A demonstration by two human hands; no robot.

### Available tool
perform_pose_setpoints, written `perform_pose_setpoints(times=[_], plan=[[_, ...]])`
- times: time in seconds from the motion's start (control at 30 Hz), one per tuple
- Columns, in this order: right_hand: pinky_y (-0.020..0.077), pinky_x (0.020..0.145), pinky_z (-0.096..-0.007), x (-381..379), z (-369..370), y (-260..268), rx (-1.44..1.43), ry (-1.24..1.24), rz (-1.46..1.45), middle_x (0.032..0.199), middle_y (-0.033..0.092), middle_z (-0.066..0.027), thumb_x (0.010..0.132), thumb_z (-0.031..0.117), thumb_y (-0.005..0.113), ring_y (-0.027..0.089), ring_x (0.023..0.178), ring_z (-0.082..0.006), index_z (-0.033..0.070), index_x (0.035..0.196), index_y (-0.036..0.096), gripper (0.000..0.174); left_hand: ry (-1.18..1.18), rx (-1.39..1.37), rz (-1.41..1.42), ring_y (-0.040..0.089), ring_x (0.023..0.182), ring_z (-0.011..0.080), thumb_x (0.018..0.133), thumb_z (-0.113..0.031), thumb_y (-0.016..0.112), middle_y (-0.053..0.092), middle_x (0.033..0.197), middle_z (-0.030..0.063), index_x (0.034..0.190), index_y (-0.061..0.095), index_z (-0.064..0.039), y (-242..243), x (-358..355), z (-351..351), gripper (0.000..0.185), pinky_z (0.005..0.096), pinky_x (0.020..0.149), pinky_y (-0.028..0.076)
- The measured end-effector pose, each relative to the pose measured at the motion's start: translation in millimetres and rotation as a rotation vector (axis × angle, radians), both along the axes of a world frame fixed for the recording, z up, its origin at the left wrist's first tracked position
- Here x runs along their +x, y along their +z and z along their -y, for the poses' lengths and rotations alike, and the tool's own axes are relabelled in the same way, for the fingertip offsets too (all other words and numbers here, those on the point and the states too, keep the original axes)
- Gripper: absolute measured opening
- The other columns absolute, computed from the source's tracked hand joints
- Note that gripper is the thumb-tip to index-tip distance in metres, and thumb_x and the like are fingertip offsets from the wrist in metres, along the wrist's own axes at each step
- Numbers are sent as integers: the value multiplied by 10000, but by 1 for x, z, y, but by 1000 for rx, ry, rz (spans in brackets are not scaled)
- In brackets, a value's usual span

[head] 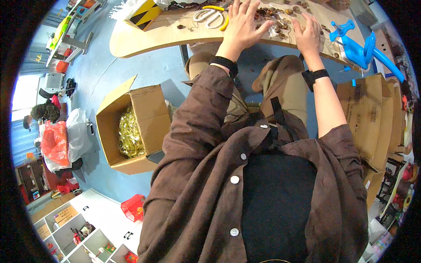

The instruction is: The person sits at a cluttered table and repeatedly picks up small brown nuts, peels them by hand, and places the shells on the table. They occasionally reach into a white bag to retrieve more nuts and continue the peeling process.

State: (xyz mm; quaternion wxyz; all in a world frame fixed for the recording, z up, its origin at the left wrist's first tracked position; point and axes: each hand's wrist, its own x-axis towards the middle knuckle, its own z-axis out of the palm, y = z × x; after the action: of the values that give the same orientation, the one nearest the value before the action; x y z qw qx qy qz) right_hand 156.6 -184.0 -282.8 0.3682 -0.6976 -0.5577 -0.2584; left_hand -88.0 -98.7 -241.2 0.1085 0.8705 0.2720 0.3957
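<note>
Both of my hands are over the near part of a light wooden table (141, 42). My left hand (243, 26) is palm down with its fingers spread, nothing seen in it. To its left lie white-handled scissors (209, 18) and a yellow-handled tool (213, 8), partly hidden by the hand. My right hand (308, 34) is also spread, fingers apart, at the right of small brown round pieces (281, 24) scattered between the hands. What these pieces are, I cannot tell. A blue plastic tool (358, 49), its kind unclear, stands at the table's right end.
A yellow-and-black patterned box (144, 14) stands on the table's left part. On the blue floor, an open cardboard box (149, 118) holds shiny gold-green material (131, 134). More cardboard boxes (365, 115) stand at right. White cubby shelves (98, 220) are at lower left.
</note>
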Motion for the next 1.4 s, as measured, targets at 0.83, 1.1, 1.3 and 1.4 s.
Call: perform_pose_setpoints(times=[0.83,1.1,1.3,1.4], plan=[[322,1163,-488,-3,3,1,15,-62,-47,1416,530,-219,996,500,568,386,1408,-400,40,1353,548,583,71,114,18,234,1484,461,881,-596,639,391,1537,275,1450,479,-39,-18,17,-6,812,550,1203,222],[332,1158,-481,-9,1,7,-14,-77,-21,1401,533,-238,982,474,602,386,1410,-406,45,1377,522,588,62,126,10,235,1481,467,890,-552,655,392,1527,283,1435,490,-21,-16,16,-4,779,555,1199,228],[348,1146,-492,-11,2,5,-3,-94,-14,1386,538,-249,980,475,605,405,1388,-414,47,1372,513,587,79,145,14,237,1487,450,896,-567,650,400,1528,271,1443,486,-29,-18,16,-3,784,546,1201,226],[358,1141,-498,-12,1,6,33,-77,3,1396,531,-247,978,486,604,414,1379,-420,49,1391,493,611,87,176,13,242,1485,448,900,-553,657,404,1526,274,1455,467,-29,-19,15,-3,787,534,1202,231]])
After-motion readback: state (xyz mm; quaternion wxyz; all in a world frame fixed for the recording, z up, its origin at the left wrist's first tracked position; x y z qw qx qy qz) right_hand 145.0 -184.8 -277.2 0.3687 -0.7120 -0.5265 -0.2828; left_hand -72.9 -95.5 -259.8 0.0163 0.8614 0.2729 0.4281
